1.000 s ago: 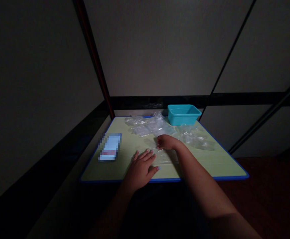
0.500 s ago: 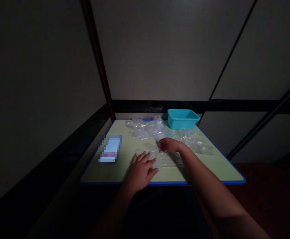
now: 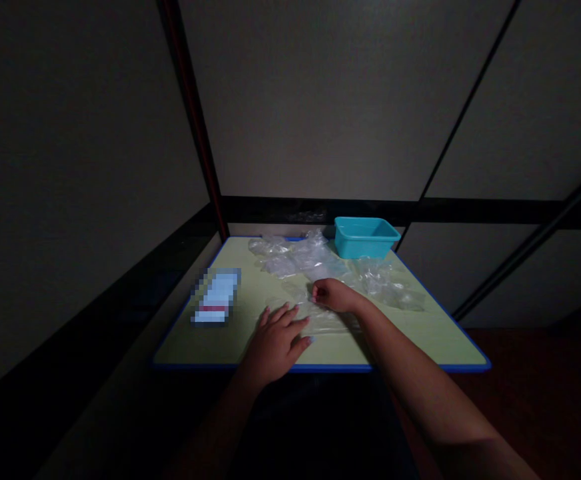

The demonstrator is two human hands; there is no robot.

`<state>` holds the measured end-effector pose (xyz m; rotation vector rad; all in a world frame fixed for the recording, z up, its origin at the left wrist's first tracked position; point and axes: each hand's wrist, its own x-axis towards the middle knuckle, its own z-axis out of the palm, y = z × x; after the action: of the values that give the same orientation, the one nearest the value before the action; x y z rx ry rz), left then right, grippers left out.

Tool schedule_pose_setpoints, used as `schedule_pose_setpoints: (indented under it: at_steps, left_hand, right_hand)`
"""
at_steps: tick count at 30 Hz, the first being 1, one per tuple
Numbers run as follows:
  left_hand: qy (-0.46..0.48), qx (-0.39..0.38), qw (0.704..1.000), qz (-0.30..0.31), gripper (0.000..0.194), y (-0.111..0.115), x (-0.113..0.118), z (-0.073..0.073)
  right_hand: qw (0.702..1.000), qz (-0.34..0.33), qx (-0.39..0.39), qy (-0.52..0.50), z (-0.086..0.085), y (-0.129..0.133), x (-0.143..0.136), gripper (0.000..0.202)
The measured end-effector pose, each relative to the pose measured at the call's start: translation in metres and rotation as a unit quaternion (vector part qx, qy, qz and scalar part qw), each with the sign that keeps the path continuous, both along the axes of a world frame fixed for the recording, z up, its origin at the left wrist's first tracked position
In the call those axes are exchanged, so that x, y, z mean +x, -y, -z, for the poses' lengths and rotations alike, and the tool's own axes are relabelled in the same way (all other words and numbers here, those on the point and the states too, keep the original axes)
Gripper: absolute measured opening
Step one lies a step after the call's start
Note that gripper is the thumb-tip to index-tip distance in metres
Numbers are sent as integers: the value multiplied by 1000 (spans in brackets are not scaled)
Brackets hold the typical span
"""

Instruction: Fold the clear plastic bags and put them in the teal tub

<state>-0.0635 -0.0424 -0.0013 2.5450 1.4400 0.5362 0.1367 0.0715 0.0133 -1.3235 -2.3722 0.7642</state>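
Note:
A clear plastic bag (image 3: 333,324) lies spread on the pale green table near its front edge. My left hand (image 3: 275,343) rests flat at the bag's left end, fingers spread. Over the bag's far side, my right hand (image 3: 333,295) is closed in a pinch, its fingertips at the clear plastic. The grip looks to be on the bag's film, though the see-through material makes its edge hard to follow. My right forearm covers the bag's right end.
Crumpled clear plastic bags (image 3: 295,257) lie at the back of the table (image 3: 250,300), with another crumpled bag (image 3: 385,283) at the right. A turquoise plastic basket (image 3: 365,239) stands at the back right. A phone-like object (image 3: 218,297), blurred out, lies on the left.
My right hand has shifted slightly left, still pinched over the bag. My left hand stays flat in nearly the same place. The view has moved a little.

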Motion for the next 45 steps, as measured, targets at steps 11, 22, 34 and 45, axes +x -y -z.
schedule_pose_setpoints:
  at_steps: [11, 22, 34, 45]
  left_hand:
    - [-10, 2, 1000, 1, 39, 0, 0, 0]
    - [1, 0, 1000, -1, 38, 1, 0, -1]
    - [12, 14, 1000, -4, 39, 0, 0, 2]
    - [36, 48, 998, -20, 38, 1, -2, 4]
  right_hand:
    - [999, -17, 36, -2, -5, 12, -3, 6]
    - [996, -19, 77, -32, -8, 21, 6, 9]
    - [959, -109, 258, 42, -3, 30, 2, 8]
    - [951, -112, 273, 94, -3, 36, 3, 9]
